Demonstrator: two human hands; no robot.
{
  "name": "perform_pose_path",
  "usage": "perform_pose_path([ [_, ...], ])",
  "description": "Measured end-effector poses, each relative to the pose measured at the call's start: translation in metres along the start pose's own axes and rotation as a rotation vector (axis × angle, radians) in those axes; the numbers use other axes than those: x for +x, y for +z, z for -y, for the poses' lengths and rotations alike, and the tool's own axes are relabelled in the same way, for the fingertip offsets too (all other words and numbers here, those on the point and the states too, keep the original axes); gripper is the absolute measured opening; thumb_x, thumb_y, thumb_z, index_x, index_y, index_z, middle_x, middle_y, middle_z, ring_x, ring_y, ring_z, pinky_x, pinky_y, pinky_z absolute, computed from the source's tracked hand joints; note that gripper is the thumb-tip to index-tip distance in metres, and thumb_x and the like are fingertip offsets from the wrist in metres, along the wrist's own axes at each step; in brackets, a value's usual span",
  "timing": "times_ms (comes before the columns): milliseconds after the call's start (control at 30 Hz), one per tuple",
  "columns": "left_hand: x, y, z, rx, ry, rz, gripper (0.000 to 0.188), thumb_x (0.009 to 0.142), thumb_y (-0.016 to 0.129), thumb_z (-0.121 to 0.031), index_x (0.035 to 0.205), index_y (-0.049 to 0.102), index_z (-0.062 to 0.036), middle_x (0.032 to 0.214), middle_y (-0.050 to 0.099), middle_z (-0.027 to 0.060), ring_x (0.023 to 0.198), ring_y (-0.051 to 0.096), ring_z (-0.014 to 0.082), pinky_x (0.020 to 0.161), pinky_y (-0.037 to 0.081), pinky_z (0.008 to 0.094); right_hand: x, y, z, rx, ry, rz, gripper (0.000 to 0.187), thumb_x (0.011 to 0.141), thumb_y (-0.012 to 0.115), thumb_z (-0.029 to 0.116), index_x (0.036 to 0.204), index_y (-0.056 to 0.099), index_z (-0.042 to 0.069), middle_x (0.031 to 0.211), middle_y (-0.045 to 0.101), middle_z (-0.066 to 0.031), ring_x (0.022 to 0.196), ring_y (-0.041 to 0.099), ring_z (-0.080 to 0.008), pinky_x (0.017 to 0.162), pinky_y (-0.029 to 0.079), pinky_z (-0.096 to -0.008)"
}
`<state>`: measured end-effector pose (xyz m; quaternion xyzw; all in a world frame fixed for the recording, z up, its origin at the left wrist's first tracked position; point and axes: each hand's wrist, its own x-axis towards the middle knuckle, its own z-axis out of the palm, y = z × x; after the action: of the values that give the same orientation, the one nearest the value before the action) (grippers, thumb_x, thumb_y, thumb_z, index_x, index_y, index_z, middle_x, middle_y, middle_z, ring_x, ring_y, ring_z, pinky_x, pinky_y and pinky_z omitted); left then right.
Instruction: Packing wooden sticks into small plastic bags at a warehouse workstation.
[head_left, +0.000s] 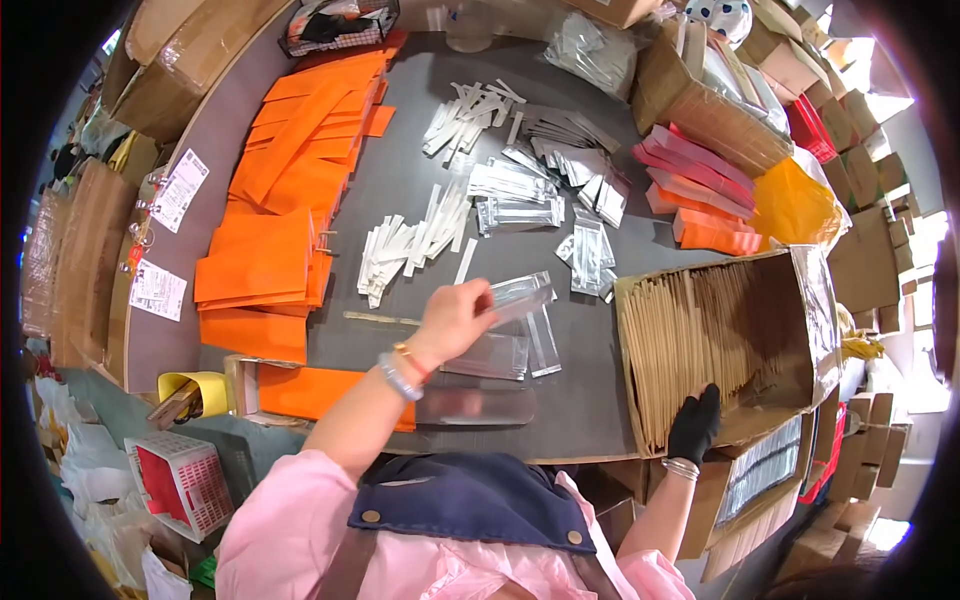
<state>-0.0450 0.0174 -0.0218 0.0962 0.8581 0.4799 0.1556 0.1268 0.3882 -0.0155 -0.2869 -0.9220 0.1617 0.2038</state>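
Observation:
My bare left hand (455,320), with bracelets at the wrist, pinches a small clear packet (525,305) above the grey table. Below it lie several clear plastic packets (543,340), a wider clear sleeve (490,357) and a rounded translucent sheet (475,406) at the near edge. In a black glove, my right hand (693,430) rests at the near side of an open cardboard box (800,330) tightly filled with brown envelopes (675,350). Its fingers look curled against the envelope ends; what they grip is hidden.
Orange envelopes (255,260) are stacked on the left. Loose white strips (415,240) and silvery packets (520,190) cover the middle. At the right stand pink envelopes (695,175), a yellow bag (795,200) and another carton (715,110). A yellow holder (205,393) sits by the left edge.

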Motion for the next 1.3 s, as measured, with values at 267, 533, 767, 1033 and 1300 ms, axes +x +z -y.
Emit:
perform_pose_path([
  [267, -0.119, -0.012, 0.027, 0.417, 0.138, 0.100, 0.036, 0.064, 0.083, -0.022, 0.094, 0.066, -0.0109, 0.098, 0.061, 0.0042, 0.105, 0.054, 0.0266, 0.094, 0.041, 0.0429, -0.026, 0.006, 0.087, 0.274, -0.447, 0.489, 0.019, 0.086, 0.058, 0.003, 0.103, 0.066, 0.004, 0.085, 0.059, -0.0160, 0.082, 0.058, -0.0336, 0.073, 0.046, -0.0376],
  [533, -0.153, -0.026, 0.053, 0.470, 0.295, -0.008, 0.071, 0.057, 0.087, -0.025, 0.120, 0.060, -0.0065, 0.119, 0.054, 0.0091, 0.115, 0.046, 0.0328, 0.100, 0.038, 0.0450, -0.076, 0.055, 0.121, -0.012, -0.805, 0.823, 0.026, 0.082, 0.068, 0.018, 0.108, 0.069, 0.022, 0.077, 0.059, -0.0118, 0.079, 0.061, -0.0322, 0.068, 0.047, -0.0466],
  [767, -0.137, -0.011, 0.035, 0.542, 0.324, 0.004, 0.076, 0.055, 0.088, -0.025, 0.122, 0.059, -0.0043, 0.120, 0.053, 0.0101, 0.114, 0.047, 0.0318, 0.099, 0.038, 0.0440, -0.085, 0.082, 0.121, 0.154, -0.688, 0.678, 0.012, 0.081, 0.070, 0.020, 0.088, 0.071, 0.010, 0.094, 0.066, -0.0114, 0.087, 0.062, -0.0349, 0.076, 0.050, -0.0461],
  [1033, -0.125, 0.003, 0.042, 0.525, 0.381, 0.001, 0.067, 0.061, 0.081, -0.021, 0.123, 0.060, -0.0114, 0.124, 0.054, 0.0111, 0.114, 0.049, 0.0324, 0.095, 0.040, 0.0444, -0.132, 0.085, 0.194, 0.811, -0.431, 0.914, 0.039, 0.073, 0.079, 0.021, 0.106, 0.064, 0.007, 0.099, 0.062, -0.0129, 0.094, 0.062, -0.0346, 0.082, 0.050, -0.0415],
  [1300, -0.116, -0.045, -0.010, 0.750, 0.425, 0.373, 0.016, 0.069, 0.066, -0.013, 0.085, 0.066, -0.0150, 0.100, 0.053, 0.0089, 0.095, 0.051, 0.0297, 0.077, 0.044, 0.0418, -0.081, 0.048, 0.178, -0.050, -0.806, 0.912, 0.066, 0.056, 0.087, 0.042, 0.109, 0.061, 0.011, 0.100, 0.059, -0.0115, 0.095, 0.057, -0.0333, 0.082, 0.043, -0.0436],
])
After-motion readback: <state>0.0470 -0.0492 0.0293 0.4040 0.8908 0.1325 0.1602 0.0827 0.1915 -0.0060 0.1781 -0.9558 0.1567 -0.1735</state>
